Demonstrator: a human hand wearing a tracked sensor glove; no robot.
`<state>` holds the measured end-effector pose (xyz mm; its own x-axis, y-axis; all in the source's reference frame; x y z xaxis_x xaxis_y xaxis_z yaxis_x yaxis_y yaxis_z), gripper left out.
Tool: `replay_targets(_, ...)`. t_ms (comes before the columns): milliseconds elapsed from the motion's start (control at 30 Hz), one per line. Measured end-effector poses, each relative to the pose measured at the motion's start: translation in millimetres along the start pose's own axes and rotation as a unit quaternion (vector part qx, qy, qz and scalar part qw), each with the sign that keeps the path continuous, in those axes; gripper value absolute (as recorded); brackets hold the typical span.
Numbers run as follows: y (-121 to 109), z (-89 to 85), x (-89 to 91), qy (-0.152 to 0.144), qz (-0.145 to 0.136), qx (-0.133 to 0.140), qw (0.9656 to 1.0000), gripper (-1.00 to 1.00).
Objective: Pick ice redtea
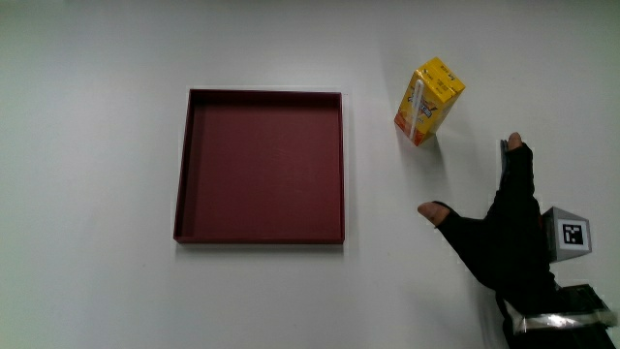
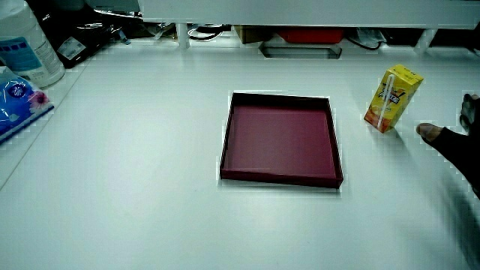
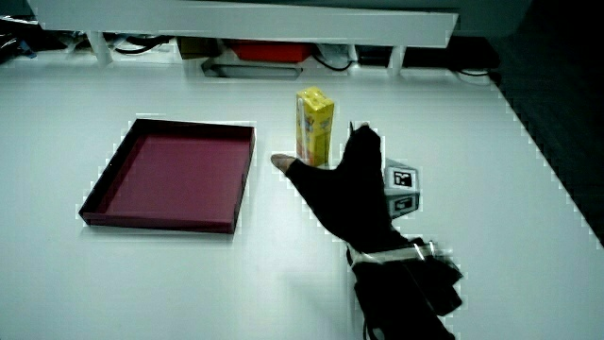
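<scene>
The ice redtea is a yellow carton with a white straw on its side, standing upright on the white table beside the dark red tray. Both side views show the carton too. The hand in its black glove hovers over the table nearer to the person than the carton, a short gap away. Thumb and fingers are spread apart and hold nothing. In a side view the hand partly overlaps the carton's lower part; in a side view only its thumb and fingertip edge show.
The shallow square tray holds nothing. A clear bottle and a blue packet lie at the table's edge. Cables and a low partition line the table's end farthest from the person.
</scene>
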<state>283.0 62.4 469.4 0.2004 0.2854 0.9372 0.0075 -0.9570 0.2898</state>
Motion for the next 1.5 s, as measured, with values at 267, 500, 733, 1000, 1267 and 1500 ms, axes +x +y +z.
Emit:
replay_targets(267, 29, 0.7, 7.5, 0.005, -0.02, 0.004, 0.9998, 0.0)
replay_targets(500, 55, -4.3, 10.7, 0.04, -0.035, 0.0, 0.9986, 0.0)
replay_targets(733, 77, -9.1, 15.1, 0.068, -0.048, -0.003, 0.9965, 0.0)
replay_targets(1000, 99, -18.6, 19.1, 0.072, -0.067, -0.003, 0.9951, 0.0)
replay_targets(1267, 110, -23.9, 20.1, 0.049, -0.083, 0.026, 0.995, 0.0)
replay_targets(1500, 112, -22.1, 27.7, 0.048, -0.082, 0.033, 0.9949, 0.04)
